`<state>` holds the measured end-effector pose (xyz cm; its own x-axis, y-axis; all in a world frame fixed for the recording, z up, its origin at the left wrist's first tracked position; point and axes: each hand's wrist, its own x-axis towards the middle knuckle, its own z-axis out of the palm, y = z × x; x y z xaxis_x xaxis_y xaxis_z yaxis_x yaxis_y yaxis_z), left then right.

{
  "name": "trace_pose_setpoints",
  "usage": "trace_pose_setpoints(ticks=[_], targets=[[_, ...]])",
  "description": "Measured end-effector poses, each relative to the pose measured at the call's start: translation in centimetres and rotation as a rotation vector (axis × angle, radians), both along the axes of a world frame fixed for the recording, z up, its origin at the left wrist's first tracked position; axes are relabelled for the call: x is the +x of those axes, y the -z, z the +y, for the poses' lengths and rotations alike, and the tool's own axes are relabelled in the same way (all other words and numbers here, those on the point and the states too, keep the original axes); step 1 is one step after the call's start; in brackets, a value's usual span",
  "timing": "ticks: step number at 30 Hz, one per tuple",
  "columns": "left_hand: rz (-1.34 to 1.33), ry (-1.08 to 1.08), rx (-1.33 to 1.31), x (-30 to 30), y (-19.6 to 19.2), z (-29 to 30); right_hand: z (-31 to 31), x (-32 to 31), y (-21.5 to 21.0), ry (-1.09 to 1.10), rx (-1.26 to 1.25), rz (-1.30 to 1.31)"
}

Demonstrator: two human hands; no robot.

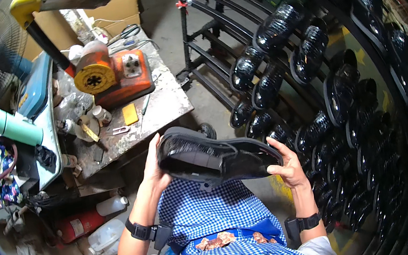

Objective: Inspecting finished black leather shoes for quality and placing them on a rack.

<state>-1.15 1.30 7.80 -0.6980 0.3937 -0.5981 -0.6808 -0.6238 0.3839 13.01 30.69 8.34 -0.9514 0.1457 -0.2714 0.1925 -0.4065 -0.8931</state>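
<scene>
A glossy black slip-on shoe [218, 154] lies sideways between my two hands, held up in front of my blue checked apron [209, 206]. My left hand [155, 167] grips one end, its fingers mostly hidden behind the shoe. At the other end, my right hand [285, 163] pinches the shoe between thumb and fingers. The opening of the shoe faces up toward me. Both wrists wear dark straps.
To the left stands a worn workbench [172, 98] bearing an orange machine [125, 76], a yellow block [130, 114] and small jars. A mint green bottle [18, 127] lies beside them. On the right, a black rack [218, 38] holds many black shoes [278, 27].
</scene>
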Motion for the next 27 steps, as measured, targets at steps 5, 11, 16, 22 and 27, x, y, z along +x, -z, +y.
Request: trace_pose_setpoints(ticks=[5,11,16,22,27], targets=[[-0.052,-0.065,0.078,0.4,0.0,-0.7,-0.1,0.7,0.0,-0.112,0.105,0.008],[0.053,-0.074,-0.031,0.6,1.1,-0.1,-0.1,1.2,0.1,-0.161,0.245,0.102],[0.206,0.180,0.212,0.0,2.0,0.5,-0.2,2.1,0.3,-0.098,0.068,0.025],[0.318,0.107,-0.177,1.5,2.3,4.2,-0.8,3.0,0.5,0.124,-0.230,-0.187],[0.882,0.187,-0.759,2.2,1.5,5.6,-0.3,3.8,0.6,0.235,-0.221,-0.257]])
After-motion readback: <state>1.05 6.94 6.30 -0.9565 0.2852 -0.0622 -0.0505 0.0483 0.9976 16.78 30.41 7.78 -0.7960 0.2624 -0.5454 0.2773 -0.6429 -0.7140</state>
